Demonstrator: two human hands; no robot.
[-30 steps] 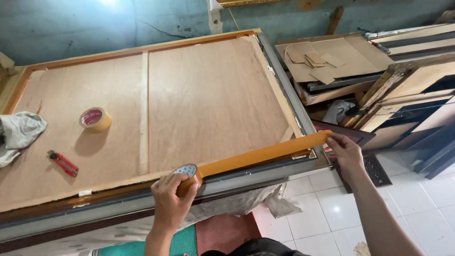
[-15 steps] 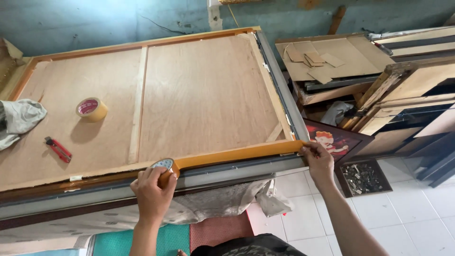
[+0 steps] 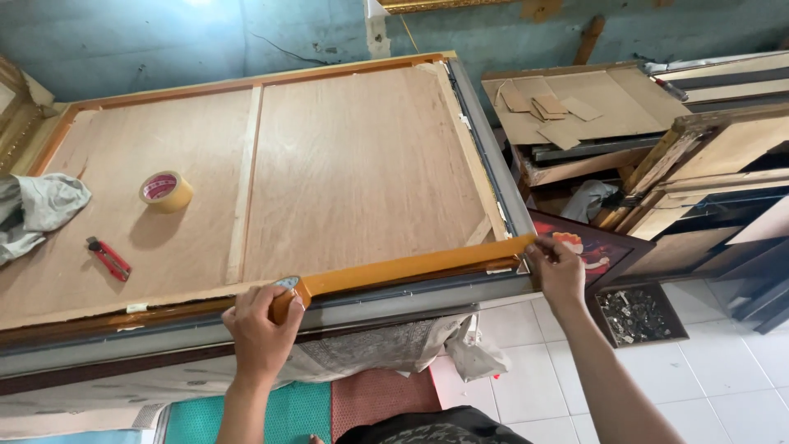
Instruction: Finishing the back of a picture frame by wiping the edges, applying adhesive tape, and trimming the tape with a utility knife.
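At the near edge of the bench, the left hand has its grip clenched round a roll of brown tape, while the right hand pinches the free end at the board's corner. The strip should probably stay taut and level with the edge before pressing down. Farther back lie a red cutter and a spare roll.

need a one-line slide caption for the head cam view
Left hand holds a tape roll while right hand presses the stretched orange tape strip at the plywood-backed frame corner.
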